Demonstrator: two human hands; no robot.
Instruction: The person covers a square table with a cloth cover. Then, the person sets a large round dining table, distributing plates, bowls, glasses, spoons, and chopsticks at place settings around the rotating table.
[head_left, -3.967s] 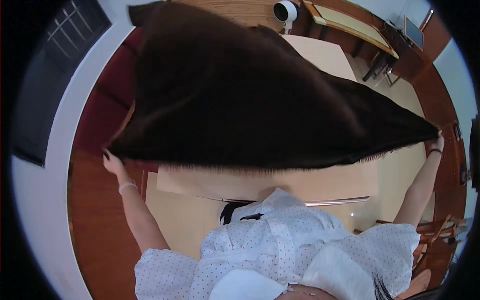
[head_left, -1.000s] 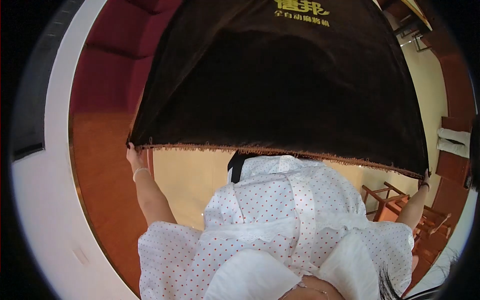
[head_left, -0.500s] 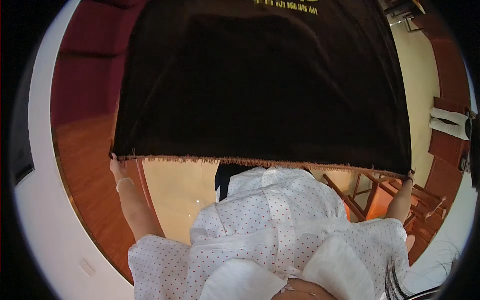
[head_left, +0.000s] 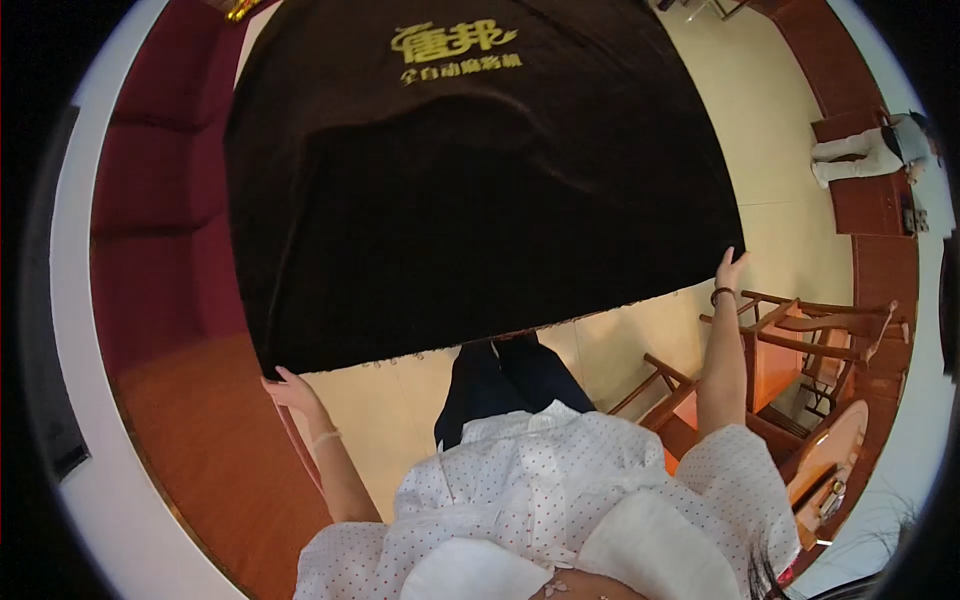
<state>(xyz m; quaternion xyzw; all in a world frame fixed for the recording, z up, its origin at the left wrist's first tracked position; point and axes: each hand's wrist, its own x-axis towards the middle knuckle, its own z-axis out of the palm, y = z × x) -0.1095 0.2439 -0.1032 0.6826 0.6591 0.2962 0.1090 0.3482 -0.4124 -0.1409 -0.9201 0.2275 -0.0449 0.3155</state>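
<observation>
A large dark brown mahjong table cover with a fringed near edge stretches out in front of me. Yellow Chinese lettering shows on its far part, and soft creases run across the middle. My left hand is closed on the near left corner. At the near right corner my right hand, held higher in the view, grips the cloth between thumb and fingers. The near edge is pulled fairly straight between both hands and slants up to the right. What lies beneath the cover is hidden.
A dark red sofa runs along the left. Wooden chairs stand at right, near a round wooden piece. Beyond them, a person in light trousers is by a brown cabinet. The floor is pale tile.
Both hands have lowered the near edge away from me, the right hand reaching farther forward. The view has shifted, so more lettering, my dark trousers and more of the chairs show.
</observation>
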